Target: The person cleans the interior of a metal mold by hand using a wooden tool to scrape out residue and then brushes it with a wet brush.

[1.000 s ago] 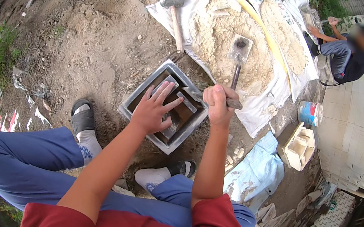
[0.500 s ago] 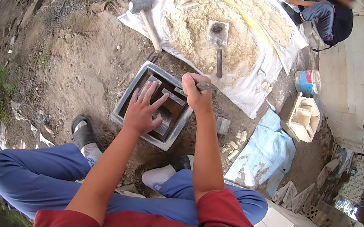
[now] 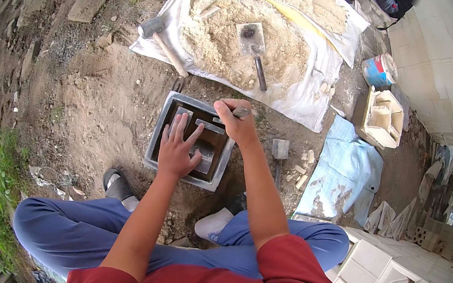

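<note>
Mould (image 3: 163, 131): square grey metal frame lying flat on the bare dirt just ahead of the person's feet; inside it sit lighter grey inner pieces around dark recesses, with a little sandy mix at the bottom.
Sand sheet (image 3: 310, 104): white sacking spread on the ground beyond the mould, bearing a large heap of pale sand (image 3: 219, 44); a flat trowel (image 3: 253, 44) lies on the heap and a mallet (image 3: 159, 40) rests across the sheet's left edge.
White block mould (image 3: 386, 117): open-topped pale box to the right of the sheet, divided into compartments that look unfilled.
Bucket (image 3: 379, 71): small blue and white pail just behind the white box; contents cannot be made out.
Left hand (image 3: 177, 148): fingers spread wide and pressed flat on the inner pieces of the mould, gripping nothing.
Right hand (image 3: 235, 122): curled closed round a short dark tool (image 3: 242, 111), held over the mould's far right corner.
Hammer (image 3: 280, 150): small, lying on the dirt just right of the mould.
</note>
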Demonstrator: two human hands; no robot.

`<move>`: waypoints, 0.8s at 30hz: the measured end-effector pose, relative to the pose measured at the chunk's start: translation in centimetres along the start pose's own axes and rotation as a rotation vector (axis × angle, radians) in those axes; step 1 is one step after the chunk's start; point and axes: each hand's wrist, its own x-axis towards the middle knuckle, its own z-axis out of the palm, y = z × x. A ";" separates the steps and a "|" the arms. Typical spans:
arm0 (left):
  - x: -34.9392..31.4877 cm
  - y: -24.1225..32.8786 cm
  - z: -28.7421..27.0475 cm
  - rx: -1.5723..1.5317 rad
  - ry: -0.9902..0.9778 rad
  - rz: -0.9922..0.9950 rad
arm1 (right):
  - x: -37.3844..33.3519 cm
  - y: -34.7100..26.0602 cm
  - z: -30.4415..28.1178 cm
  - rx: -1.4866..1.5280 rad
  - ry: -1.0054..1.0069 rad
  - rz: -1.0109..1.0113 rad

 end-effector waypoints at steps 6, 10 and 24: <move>-0.6 -0.1 0.1 0.043 -0.008 0.003 | 0.5 -4.8 -1.3 0.006 -0.093 0.084; -0.2 0.3 0.4 0.037 0.047 0.058 | -0.9 -2.2 -2.0 0.094 0.001 0.157; -0.5 0.3 0.6 0.041 0.033 0.047 | -1.6 0.0 2.6 -0.150 0.128 -0.010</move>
